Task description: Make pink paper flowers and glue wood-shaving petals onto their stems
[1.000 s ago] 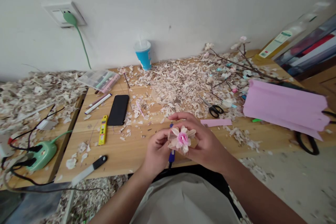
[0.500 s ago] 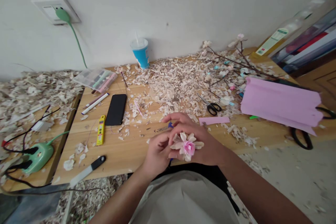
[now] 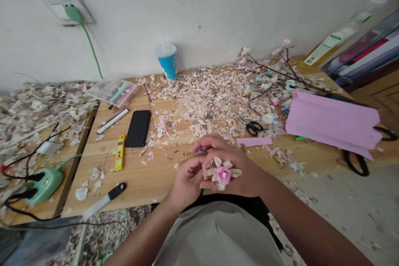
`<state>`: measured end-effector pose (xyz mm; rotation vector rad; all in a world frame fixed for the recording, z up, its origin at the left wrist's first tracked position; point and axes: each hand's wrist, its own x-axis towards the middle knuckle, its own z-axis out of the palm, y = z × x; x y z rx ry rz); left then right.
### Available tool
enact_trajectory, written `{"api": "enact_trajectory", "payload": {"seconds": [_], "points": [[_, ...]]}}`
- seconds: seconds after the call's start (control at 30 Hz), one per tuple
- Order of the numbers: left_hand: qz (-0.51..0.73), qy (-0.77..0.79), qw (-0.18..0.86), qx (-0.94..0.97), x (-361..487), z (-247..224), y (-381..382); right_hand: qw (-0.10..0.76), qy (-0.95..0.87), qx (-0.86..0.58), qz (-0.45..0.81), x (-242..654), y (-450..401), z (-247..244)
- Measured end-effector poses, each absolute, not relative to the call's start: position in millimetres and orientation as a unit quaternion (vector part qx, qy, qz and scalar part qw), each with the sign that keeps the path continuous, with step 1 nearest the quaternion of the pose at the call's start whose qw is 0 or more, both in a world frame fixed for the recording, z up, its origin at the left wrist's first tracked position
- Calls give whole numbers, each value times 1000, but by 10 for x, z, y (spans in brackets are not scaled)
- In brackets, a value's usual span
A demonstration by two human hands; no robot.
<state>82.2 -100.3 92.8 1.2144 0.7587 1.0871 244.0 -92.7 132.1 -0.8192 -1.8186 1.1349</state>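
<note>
Both grips close on one small pink-centred cream paper flower (image 3: 222, 173): left hand (image 3: 187, 178) and right hand (image 3: 240, 170) pinch it together over the wooden tabletop's (image 3: 149, 176) near edge, bare wood leftward.

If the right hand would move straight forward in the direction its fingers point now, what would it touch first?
The right hand, holding the paper flower, points left across the left hand, so it would probably meet those fingers first. Depth is unclear; they may already touch.
</note>
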Motion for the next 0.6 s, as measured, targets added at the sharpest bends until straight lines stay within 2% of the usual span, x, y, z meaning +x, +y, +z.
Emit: {"api": "enact_trajectory", "payload": {"seconds": [0.33,0.6], "points": [[472,348,629,511,818,943,-1019,402,-738,-324,434,2422,-954,1357],[484,392,609,491,762,941,-989,387,-706,-394,443,2634,-1050,1310]]}}
